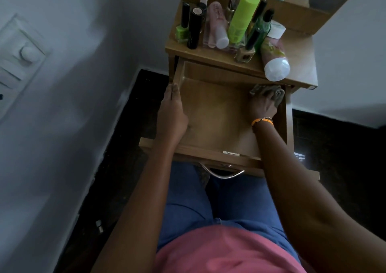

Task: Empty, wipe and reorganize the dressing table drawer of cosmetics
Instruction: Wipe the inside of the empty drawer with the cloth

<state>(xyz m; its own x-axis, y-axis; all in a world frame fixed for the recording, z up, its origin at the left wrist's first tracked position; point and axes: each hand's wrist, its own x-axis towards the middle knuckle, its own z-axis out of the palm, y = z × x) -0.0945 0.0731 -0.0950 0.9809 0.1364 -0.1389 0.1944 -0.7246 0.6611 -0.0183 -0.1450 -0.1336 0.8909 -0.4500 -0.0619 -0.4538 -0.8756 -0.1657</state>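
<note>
Bottles (pixel 236 19) crowd tabletop (pixel 296 53); right hand (pixel 263 104) grip presses cloth (pixel 278 94) in drawer (pixel 217 113), left hand (pixel 172 109) clasps rim.

Smooth wood drawer (pixel 219 113), soft cloth (pixel 278 94)

One drawer (pixel 217 113) stands pulled out from one wooden worktop (pixel 300 63), with one cloth (pixel 273 93) inside and two hands, left (pixel 171 113) and right (pixel 262 105), at it. One lime-green can (pixel 242 17), one green nail polish (pixel 182 32) and two white-capped pink tubes (pixel 273 59) (pixel 218 30) are countable; the crowded remaining bottles cannot be counted reliably.
</note>
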